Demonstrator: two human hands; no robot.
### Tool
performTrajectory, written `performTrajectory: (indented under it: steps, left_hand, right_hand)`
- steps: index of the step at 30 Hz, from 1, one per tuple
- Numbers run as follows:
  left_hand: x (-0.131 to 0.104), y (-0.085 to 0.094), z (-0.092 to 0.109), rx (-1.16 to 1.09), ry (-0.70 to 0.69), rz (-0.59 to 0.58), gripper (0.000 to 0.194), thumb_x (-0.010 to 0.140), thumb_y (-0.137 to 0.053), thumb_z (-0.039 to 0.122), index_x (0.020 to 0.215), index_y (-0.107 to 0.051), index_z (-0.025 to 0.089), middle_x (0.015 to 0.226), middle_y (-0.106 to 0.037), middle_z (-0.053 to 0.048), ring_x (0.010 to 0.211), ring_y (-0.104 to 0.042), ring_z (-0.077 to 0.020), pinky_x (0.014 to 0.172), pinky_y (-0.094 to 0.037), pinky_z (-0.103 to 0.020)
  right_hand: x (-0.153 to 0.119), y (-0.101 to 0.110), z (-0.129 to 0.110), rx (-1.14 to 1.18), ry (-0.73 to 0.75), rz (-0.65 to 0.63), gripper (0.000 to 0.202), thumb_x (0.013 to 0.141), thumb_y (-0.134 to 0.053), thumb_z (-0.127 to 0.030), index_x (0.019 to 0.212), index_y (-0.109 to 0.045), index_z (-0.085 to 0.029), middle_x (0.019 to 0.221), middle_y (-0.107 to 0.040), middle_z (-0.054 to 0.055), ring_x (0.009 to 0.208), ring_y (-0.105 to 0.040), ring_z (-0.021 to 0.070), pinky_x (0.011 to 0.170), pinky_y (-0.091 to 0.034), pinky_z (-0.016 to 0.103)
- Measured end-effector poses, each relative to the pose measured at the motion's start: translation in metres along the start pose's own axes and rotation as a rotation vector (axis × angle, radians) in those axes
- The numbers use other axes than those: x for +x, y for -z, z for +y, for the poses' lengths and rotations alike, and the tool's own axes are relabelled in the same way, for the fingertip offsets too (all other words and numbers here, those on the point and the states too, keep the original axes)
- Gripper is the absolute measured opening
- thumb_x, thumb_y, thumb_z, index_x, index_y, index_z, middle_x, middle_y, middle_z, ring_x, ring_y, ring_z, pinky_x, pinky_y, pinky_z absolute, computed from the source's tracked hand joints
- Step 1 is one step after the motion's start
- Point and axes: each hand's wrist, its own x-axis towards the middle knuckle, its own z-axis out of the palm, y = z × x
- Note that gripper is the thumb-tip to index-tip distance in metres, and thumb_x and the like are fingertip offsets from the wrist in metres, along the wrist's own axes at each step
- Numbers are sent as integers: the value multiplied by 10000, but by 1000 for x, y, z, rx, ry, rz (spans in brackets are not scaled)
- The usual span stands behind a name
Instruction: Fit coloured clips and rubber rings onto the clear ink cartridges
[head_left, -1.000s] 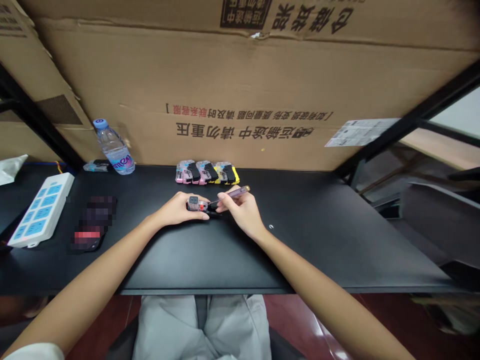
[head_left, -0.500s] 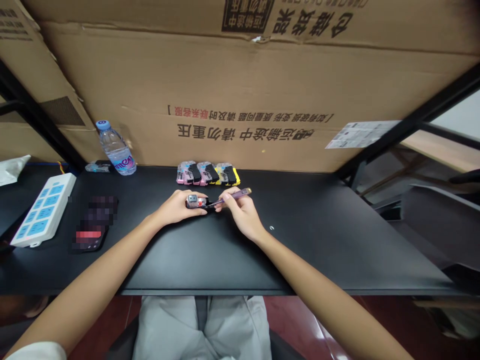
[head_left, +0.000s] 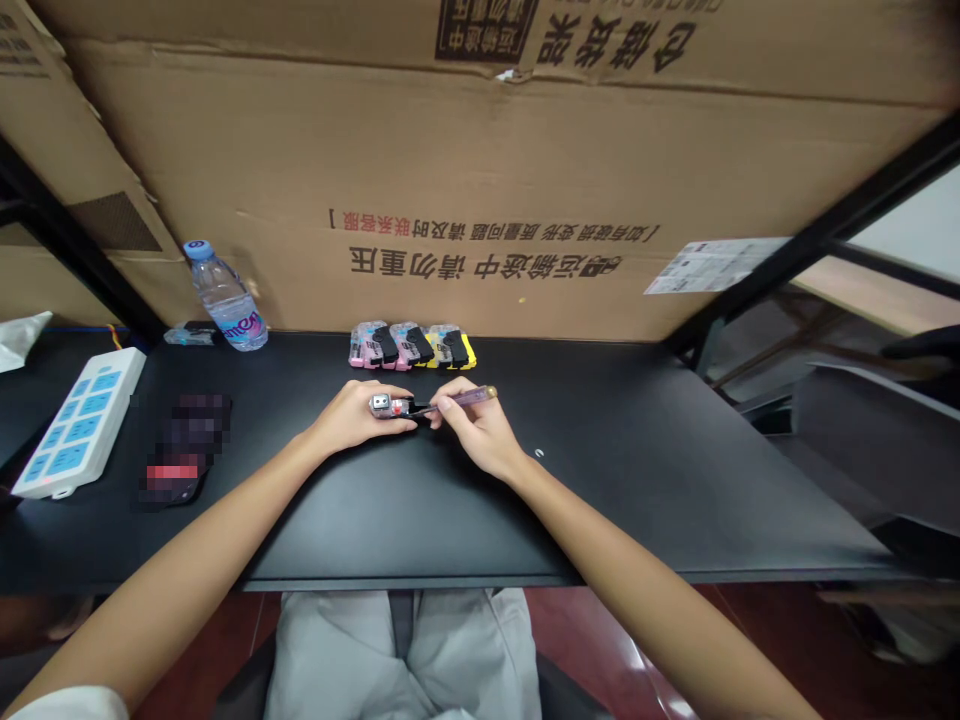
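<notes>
My left hand (head_left: 358, 414) is closed around a small clear-and-black cartridge (head_left: 382, 405), which has a grey square end and a red spot. Between the thumb and fingers of my right hand (head_left: 476, 425) is a slim screwdriver (head_left: 474, 397) with a purplish see-through handle. Its thin shaft points left and meets the black end of the cartridge; the exact contact of the tip is too small to make out. Just beyond my hands, similar cartridges lie in a row: two pink ones (head_left: 369, 346) and a yellow one (head_left: 450, 347).
A water bottle (head_left: 229, 300) stands at the back left, beside another clear-and-black piece (head_left: 189, 334). A white power strip (head_left: 82, 420) and a blurred-out phone (head_left: 187, 445) lie at left. A tiny white bit (head_left: 539, 454) rests right of my hands. Cardboard (head_left: 480, 150) walls the back.
The whole view has shifted slightly. My left hand has tilted the cartridge a little, and the screwdriver stays against its black end with a slightly changed angle.
</notes>
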Motion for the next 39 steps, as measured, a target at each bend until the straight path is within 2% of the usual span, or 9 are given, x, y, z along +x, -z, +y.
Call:
performTrajectory:
  steps: [7,12,14,17,23,27,35,39]
  left_hand:
    - [0,2,-3,-9,-24,3,433,812,-921,435,1177,-836,219,972,-829,-52,819,-750,-191,816,-561,-277]
    - [1,0,-3,0,-24,-7,419,811,-920,441,1166,-838,236,995,-834,-51,846,-754,-202,837,-565,-289]
    - [1,0,-3,7,-24,-7,423,811,-919,448,1168,-838,235,1005,-836,-54,860,-757,-207,841,-564,-292]
    - [0,0,-4,9,-14,-3,427,809,-916,463,1163,-838,236,1019,-840,-55,863,-761,-210,841,-569,-295]
    - [0,3,-4,37,-8,17,402,836,-888,433,1184,-826,243,1111,-846,-59,955,-784,-232,921,-574,-320]
    - [1,4,-5,52,-6,14,421,835,-897,447,1194,-824,240,1109,-846,-65,963,-789,-238,916,-572,-318]
    - [2,5,-7,35,-13,-5,499,773,-947,494,1184,-828,239,1105,-849,-72,963,-787,-247,914,-585,-321]
    - [2,8,-2,-14,46,39,417,807,-907,455,1145,-836,222,1089,-855,-65,934,-802,-243,916,-605,-329]
  right_hand:
    - [1,-1,-3,21,-9,15,454,1032,-598,-654,912,-658,-220,799,-680,28,693,-689,183,712,-580,327]
    - [-1,-3,-1,-3,-31,-11,471,1032,-584,-668,1014,-709,-214,827,-706,36,709,-707,189,730,-594,333]
    - [-1,-3,0,-7,-28,-8,465,1039,-582,-654,997,-719,-212,835,-718,42,707,-712,190,729,-597,333]
    - [-1,-5,0,-10,-36,25,447,1037,-605,-628,926,-731,-214,836,-744,54,710,-728,200,736,-615,344]
    - [-2,-11,4,2,-76,85,399,964,-728,-613,958,-804,-221,820,-793,59,757,-774,246,782,-650,389]
    - [-2,-8,5,-37,-55,117,392,995,-701,-589,937,-803,-215,806,-794,61,749,-773,237,785,-644,383]
    - [1,2,2,-117,-33,200,485,995,-650,-658,881,-785,-205,755,-771,67,654,-730,220,670,-623,361]
    - [1,4,3,-144,-33,191,456,1004,-647,-608,812,-763,-210,709,-747,61,614,-706,217,619,-602,355]
